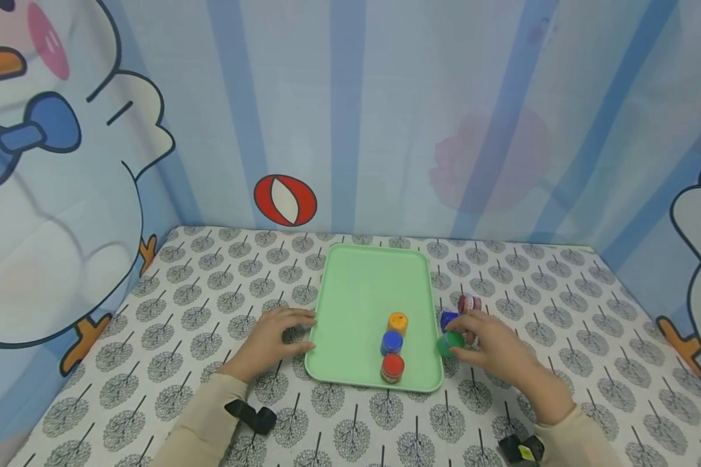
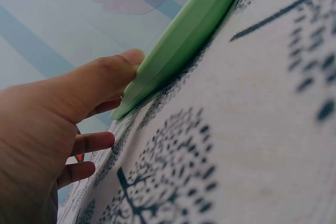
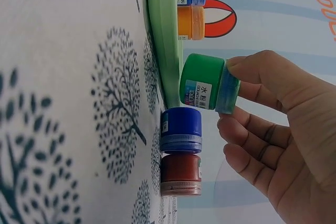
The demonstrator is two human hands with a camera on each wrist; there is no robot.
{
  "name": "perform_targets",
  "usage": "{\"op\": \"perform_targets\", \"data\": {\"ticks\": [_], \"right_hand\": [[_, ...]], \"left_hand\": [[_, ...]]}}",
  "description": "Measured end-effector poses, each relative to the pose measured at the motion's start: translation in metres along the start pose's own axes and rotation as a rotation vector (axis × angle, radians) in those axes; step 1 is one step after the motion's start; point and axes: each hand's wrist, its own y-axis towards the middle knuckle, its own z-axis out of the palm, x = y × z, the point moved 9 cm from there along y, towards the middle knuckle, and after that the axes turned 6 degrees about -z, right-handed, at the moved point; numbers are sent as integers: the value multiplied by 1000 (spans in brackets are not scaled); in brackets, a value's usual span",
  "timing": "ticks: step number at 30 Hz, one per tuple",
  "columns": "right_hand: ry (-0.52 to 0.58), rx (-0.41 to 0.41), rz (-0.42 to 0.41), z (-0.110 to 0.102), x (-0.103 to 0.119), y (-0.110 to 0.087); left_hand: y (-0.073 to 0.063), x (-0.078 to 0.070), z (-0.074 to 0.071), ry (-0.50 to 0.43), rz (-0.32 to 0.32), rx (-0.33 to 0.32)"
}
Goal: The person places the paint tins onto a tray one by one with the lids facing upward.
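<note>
Pinching the green jar point(image 3: 202, 81) just right of the tray point(image 1: 368, 279), the right hand point(image 1: 496, 344) is well apart from the left hand point(image 1: 270, 342), loosely spread and touching the tray's left edge.

We see a green jar point(image 3: 200, 77), slightly tilted, held by its lid just right of the pale-green tray point(image 1: 359, 279). On the tray stand an orange jar point(image 1: 398, 322), a blue jar point(image 1: 392, 343) and a red jar point(image 1: 393, 368); right of it, a dark-blue jar point(image 3: 181, 123) and a maroon jar point(image 3: 180, 168) lie sideways.
</note>
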Motion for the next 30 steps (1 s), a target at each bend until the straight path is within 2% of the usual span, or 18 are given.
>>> {"op": "perform_targets", "data": {"ticks": [7, 16, 24, 30], "right_hand": [[-11, -8, -27, 0, 6, 1], [-22, 21, -18, 4, 11, 3], [-37, 26, -61, 6, 19, 3], [-41, 49, -63, 8, 23, 4]], "left_hand": [[0, -1, -2, 0, 11, -6], [-1, -2, -3, -8, 10, -11], [0, -1, -2, 4, 20, -11], [0, 1, 0, 13, 21, -9]]}}
